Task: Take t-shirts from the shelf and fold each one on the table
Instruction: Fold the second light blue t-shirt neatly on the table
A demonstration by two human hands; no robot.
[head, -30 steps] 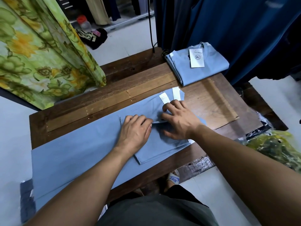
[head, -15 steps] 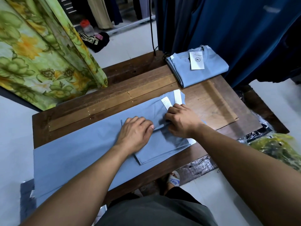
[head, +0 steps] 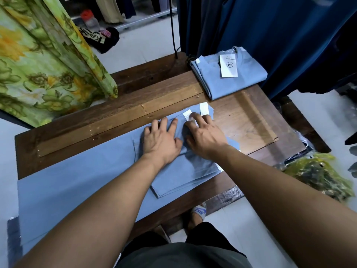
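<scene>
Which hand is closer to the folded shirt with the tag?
Right. The right hand lies just below the folded shirt on the spread shirt; the left hand lies farther left.

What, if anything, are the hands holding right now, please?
Nothing is held: the left hand and right hand press flat, fingers spread, on the light blue cotton t-shirt.

Bare wood lay open along the surface's [head: 135, 105] far edge and right of the hands. A folded shirt [head: 231, 74] blocked the far right corner; floral cloth [head: 48, 64] overhung the far left.
</scene>
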